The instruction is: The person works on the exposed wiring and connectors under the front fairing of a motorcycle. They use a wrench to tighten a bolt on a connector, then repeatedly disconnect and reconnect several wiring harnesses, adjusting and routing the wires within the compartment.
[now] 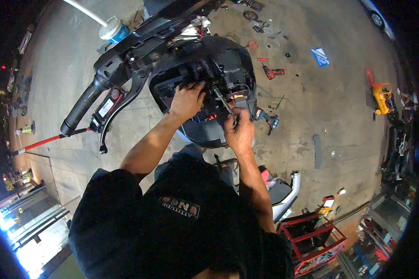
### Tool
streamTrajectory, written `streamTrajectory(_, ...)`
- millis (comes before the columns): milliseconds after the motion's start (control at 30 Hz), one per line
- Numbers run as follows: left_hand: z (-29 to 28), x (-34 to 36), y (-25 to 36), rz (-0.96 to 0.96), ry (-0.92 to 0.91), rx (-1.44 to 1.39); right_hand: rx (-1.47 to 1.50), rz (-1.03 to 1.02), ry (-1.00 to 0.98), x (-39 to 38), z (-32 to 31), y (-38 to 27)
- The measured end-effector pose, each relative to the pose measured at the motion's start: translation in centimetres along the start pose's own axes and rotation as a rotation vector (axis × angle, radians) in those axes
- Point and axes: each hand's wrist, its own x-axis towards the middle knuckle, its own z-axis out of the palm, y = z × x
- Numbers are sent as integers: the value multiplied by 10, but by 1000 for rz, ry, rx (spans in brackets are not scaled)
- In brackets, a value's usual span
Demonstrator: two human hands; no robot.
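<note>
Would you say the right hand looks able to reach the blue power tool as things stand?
Probably not immediately: the right hand appears occupied with a slim metal tool. Otherwise, the way to the blue power tool looks mostly open, though depth is unclear.

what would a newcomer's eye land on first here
Probably the two bare hands at the centre: the left hand reaches into an open black casing, while the right hand pinches the near end of a slim metal rod. Next, the black handlebar grip looms large left of them. Toward the right edge, a yellow machine stands out against the floor.
</note>
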Motion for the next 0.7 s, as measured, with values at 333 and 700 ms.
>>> streamTrajectory(333,-39,-15,9,-126,0,-488,-315,-80,-46,-2,17,-17)
streamTrajectory(700,10,-6,28,-1111,-507,-1824,-366,-396,-218,21,5,-17)
